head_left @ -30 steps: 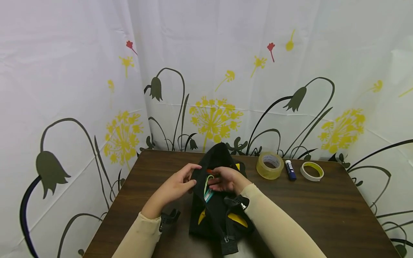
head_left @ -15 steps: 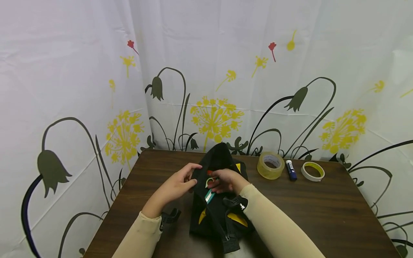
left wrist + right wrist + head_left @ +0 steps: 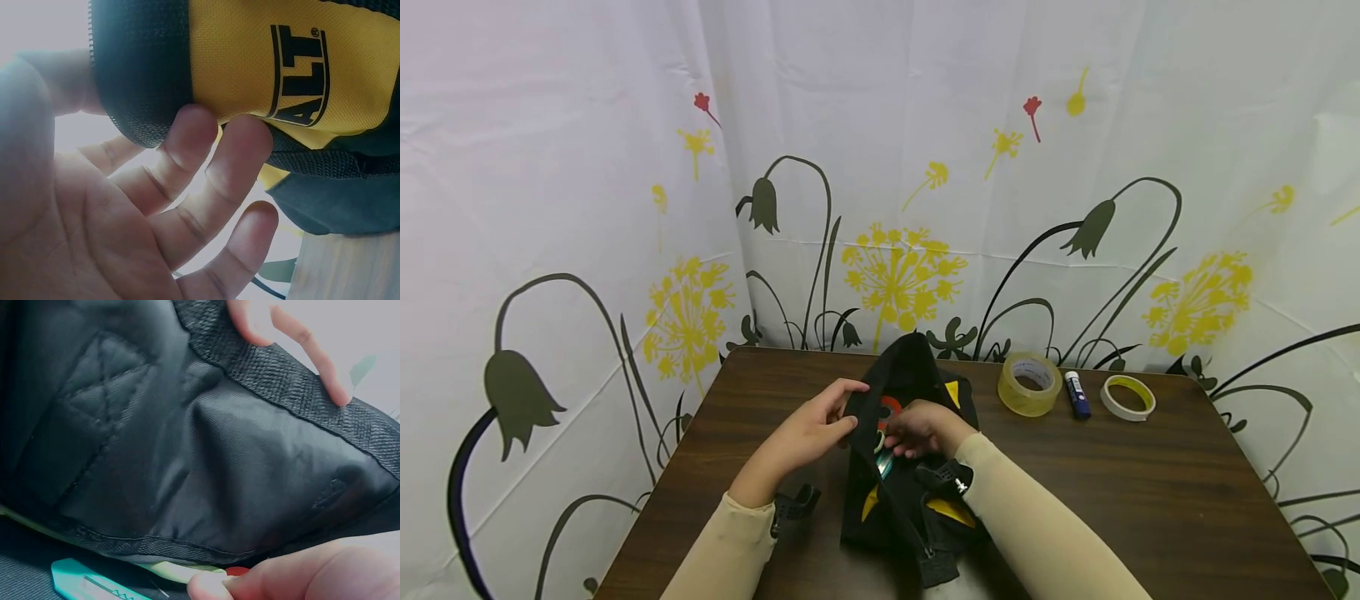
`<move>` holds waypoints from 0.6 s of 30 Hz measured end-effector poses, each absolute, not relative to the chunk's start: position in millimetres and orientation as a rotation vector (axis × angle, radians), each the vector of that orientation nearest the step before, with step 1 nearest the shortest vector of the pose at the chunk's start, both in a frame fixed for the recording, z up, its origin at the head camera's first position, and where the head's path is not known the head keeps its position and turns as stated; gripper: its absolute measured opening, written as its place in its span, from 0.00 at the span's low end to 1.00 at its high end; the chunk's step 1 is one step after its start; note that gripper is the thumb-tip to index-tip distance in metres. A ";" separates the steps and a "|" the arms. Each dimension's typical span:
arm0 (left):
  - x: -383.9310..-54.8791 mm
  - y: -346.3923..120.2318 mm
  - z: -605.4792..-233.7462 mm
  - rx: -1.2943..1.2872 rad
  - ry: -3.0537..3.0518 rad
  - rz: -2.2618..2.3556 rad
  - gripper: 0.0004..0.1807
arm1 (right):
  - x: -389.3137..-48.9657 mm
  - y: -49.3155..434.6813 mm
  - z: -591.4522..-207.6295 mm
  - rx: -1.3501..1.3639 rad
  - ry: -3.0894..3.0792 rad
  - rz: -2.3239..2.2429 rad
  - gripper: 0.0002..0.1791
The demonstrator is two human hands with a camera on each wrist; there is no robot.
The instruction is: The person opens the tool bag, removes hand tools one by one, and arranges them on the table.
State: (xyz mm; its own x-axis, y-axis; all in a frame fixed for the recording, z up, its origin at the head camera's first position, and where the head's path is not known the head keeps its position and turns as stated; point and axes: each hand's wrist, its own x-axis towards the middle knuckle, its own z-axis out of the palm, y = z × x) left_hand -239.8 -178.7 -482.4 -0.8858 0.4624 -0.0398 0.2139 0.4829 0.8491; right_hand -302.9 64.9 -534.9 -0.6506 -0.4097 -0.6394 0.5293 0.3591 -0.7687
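A black and yellow zippered tool bag [image 3: 906, 508] lies on the table with its mouth spread. My left hand [image 3: 808, 429] grips the bag's left rim, thumb on one side; the left wrist view shows its fingertips against the yellow lettered outside. Inside the mouth, my right hand [image 3: 925, 429] has its fingers curled, and its thumb [image 3: 209, 584] pinches a pale green loop handle [image 3: 181, 572], seemingly of scissors. Beside it lies a teal utility knife [image 3: 90, 584]. A red ring-shaped piece [image 3: 891, 403] shows just above the right fingers. The bag hides the lower ends.
Right of the bag, toward the table's back edge, stand a roll of clear tape [image 3: 1028, 385], a blue glue stick [image 3: 1078, 396] and a narrow tape roll [image 3: 1127, 398]. A flowered curtain [image 3: 925, 125] hangs behind the brown table [image 3: 1120, 492].
My right hand has shifted slightly down and toward me inside the bag, its fingers curling more. The pale green handle has shifted with it, and more red shows. The left hand keeps its place.
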 end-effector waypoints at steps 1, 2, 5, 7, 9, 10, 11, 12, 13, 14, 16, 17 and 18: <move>-239.8 -178.6 -482.4 0.577 2.466 1.359 0.26 | -302.8 64.4 -535.7 0.098 1.787 -1.408 0.12; -239.9 -178.7 -482.4 0.577 2.466 1.358 0.26 | -302.3 64.0 -536.0 0.091 1.789 -1.397 0.12; -239.8 -178.7 -481.9 0.574 2.466 1.359 0.27 | -301.6 62.6 -537.2 0.061 1.804 -1.358 0.12; -239.7 -178.6 -481.6 0.574 2.464 1.361 0.26 | -301.0 61.8 -536.7 0.041 1.821 -1.332 0.12; -239.6 -178.7 -481.3 0.574 2.464 1.363 0.26 | -300.6 60.9 -536.5 0.032 1.836 -1.314 0.11; -239.6 -178.6 -481.1 0.573 2.464 1.364 0.26 | -300.2 60.5 -536.1 0.031 1.843 -1.310 0.11; -239.6 -178.6 -481.4 0.570 2.467 1.360 0.26 | -299.8 60.1 -536.2 0.026 1.853 -1.306 0.11; -239.4 -178.5 -481.3 0.571 2.465 1.360 0.26 | -299.0 59.8 -536.6 0.018 1.865 -1.305 0.11; -239.3 -178.6 -481.6 0.569 2.465 1.358 0.26 | -298.6 59.5 -537.0 0.013 1.872 -1.305 0.11; -239.1 -178.5 -481.5 0.568 2.466 1.357 0.26 | -297.9 59.2 -537.5 0.010 1.877 -1.308 0.11; -238.7 -178.3 -481.1 0.565 2.461 1.361 0.27 | -296.2 59.0 -537.4 0.007 1.890 -1.320 0.10; -238.6 -178.4 -480.9 0.563 2.456 1.367 0.27 | -295.2 58.9 -536.7 0.010 1.896 -1.332 0.10; -238.5 -178.2 -480.8 0.560 2.450 1.373 0.27 | -294.7 59.0 -535.6 0.013 1.910 -1.344 0.10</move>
State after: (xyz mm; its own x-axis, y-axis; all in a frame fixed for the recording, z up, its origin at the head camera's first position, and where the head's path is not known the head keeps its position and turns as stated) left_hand -238.5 -178.2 -480.8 -0.8866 0.4597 -0.0506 0.1967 0.4737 0.8584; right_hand -294.7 59.0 -535.6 -0.6923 -0.4076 -0.5955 0.4226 0.4399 -0.7924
